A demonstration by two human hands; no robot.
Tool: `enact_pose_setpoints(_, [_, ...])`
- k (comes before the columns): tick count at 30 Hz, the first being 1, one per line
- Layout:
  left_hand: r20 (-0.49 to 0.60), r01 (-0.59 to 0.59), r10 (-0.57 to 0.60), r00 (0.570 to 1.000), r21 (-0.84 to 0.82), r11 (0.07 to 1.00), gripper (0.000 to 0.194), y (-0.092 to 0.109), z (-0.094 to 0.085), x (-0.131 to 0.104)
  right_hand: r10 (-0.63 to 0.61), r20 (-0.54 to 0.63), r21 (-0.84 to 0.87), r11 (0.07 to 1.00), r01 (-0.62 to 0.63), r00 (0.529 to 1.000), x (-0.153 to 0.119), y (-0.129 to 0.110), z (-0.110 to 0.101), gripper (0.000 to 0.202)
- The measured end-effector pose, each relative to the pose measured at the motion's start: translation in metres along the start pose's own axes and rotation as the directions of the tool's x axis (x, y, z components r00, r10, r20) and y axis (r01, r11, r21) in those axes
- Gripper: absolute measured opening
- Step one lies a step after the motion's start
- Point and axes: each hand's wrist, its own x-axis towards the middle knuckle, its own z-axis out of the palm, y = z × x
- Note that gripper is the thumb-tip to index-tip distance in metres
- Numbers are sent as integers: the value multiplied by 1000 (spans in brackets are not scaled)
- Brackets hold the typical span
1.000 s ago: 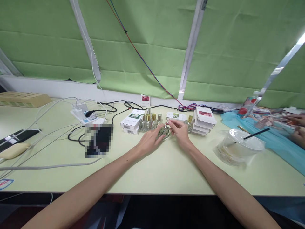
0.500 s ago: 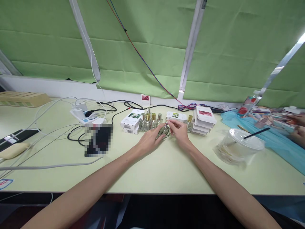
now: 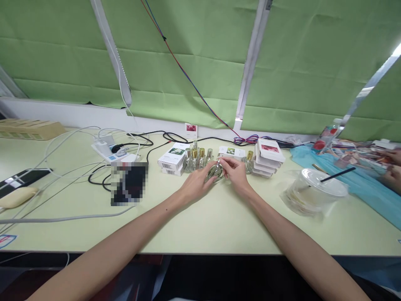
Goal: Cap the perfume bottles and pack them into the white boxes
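A small clear glass perfume bottle [image 3: 215, 172] stands on the pale table between my hands. My left hand [image 3: 198, 182] wraps around its body from the left. At the bottle's top, the fingers of my right hand [image 3: 233, 169] pinch the silvery neck or cap; which of the two is hidden by the fingertips. Several similar glass bottles [image 3: 194, 160] with gold and silver caps are grouped just behind my left hand. One more gold-capped bottle [image 3: 249, 162] is behind my right hand.
White flower-printed boxes [image 3: 172, 155] lie left of the bottles, and a stack of white boxes [image 3: 268, 158] stands right. A lidded plastic cup with a straw [image 3: 316, 192] is nearer right. Cables and a power strip [image 3: 114, 155] spread left. Another person's hand [image 3: 393, 175] is at far right.
Both hands keep the same hold on the perfume bottle, with only very slight finger movement at its top. Nothing else has visibly moved.
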Motion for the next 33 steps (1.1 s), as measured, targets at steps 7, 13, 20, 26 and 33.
enact_pose_setpoints(7, [10,22,-22,1000,17,1000,55,-1,2,1,-9,7,-58,998,10,1000,0,-1,0,42])
enact_pose_setpoints(13, [7,40,-40,999,17,999,54,-2,3,1,-28,21,-62,998,29,999,-1,0,-1,38])
enact_pose_setpoints(20, [-4,40,-40,999,21,999,58,-2,3,1,-140,81,-203,967,154,987,-4,2,-3,32])
enact_pose_setpoints(26, [-5,27,-27,1000,24,999,56,-1,2,1,-303,153,-336,879,338,940,-9,-4,-4,25])
enact_pose_setpoints(33, [-13,11,-11,1000,9,1000,49,-1,3,1,-323,166,-406,839,363,932,-10,-5,-5,22])
